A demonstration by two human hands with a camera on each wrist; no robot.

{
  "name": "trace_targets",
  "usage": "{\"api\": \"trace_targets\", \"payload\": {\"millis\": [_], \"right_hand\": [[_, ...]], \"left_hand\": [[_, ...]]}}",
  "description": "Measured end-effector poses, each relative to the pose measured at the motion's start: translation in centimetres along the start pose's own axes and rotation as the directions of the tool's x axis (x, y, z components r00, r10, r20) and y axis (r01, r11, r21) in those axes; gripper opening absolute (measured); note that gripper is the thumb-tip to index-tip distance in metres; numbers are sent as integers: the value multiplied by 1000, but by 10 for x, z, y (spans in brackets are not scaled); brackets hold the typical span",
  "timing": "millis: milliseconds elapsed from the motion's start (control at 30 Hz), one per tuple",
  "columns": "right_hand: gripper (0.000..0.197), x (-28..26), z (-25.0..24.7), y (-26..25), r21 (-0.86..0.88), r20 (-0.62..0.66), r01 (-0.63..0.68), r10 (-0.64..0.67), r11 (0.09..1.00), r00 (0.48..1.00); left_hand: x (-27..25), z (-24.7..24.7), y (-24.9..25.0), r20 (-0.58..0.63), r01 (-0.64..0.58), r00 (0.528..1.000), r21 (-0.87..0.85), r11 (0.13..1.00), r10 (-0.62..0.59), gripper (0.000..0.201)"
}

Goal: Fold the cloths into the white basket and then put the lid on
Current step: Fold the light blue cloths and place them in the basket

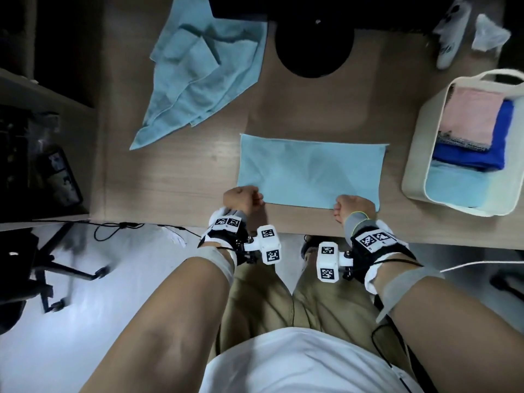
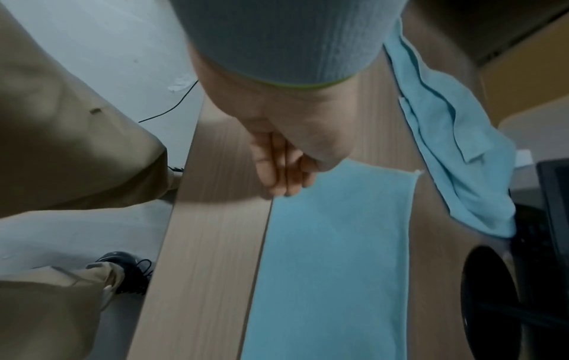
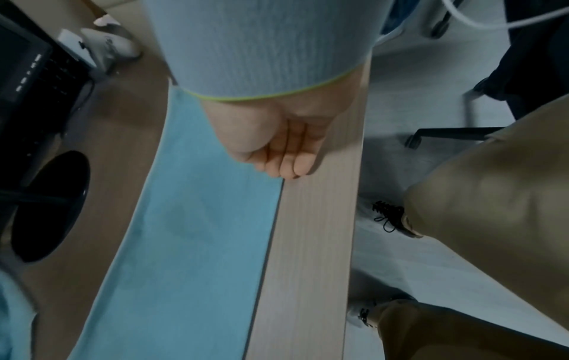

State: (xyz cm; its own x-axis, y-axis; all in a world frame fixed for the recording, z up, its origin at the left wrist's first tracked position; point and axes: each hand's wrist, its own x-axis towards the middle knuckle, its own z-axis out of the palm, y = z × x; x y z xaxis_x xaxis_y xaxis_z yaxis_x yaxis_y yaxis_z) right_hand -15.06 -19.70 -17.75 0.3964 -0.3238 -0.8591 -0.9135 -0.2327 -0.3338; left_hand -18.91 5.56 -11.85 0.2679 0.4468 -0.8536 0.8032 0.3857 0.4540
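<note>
A light blue cloth lies flat as a long rectangle on the wooden table, close to its near edge. My left hand sits at the cloth's near left corner with curled fingers pinching it. My right hand grips the near edge close to the right corner in the same way. The left wrist view shows the left hand curled at the cloth corner. The right wrist view shows the right hand curled over the cloth edge. The white basket stands at the right, holding folded pink, dark blue and light blue cloths. No lid is in view.
A rumpled pile of light blue cloths lies at the back left. A black round monitor base stands at the back middle. A white device lies at the back right. Office chair legs stand on the floor to the left.
</note>
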Motion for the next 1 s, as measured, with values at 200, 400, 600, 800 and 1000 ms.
{"api": "trace_targets", "payload": {"millis": [200, 400, 600, 800, 1000], "right_hand": [[17, -7, -37, -9, -155, -4, 39, -40, 987, 999], [29, -31, -52, -36, -308, -163, 89, -144, 947, 976], [59, -29, -52, -66, -355, -341, 96, -224, 930, 913], [84, -12, -47, -87, -375, -277, -58, -52, 925, 960], [64, -8, -53, -93, -365, -153, 29, -91, 930, 984]], "left_hand": [[1, -12, 7, -155, -46, 982, 360, 932, 109, 32], [-23, 23, 25, -244, -138, 928, 475, 869, 280, 23], [-25, 80, 37, -21, -277, 952, 366, 888, 305, 19], [-38, 111, 24, 311, -196, 946, 324, 926, 92, 12], [-43, 108, 21, 386, -139, 922, 316, 939, 7, 33]]}}
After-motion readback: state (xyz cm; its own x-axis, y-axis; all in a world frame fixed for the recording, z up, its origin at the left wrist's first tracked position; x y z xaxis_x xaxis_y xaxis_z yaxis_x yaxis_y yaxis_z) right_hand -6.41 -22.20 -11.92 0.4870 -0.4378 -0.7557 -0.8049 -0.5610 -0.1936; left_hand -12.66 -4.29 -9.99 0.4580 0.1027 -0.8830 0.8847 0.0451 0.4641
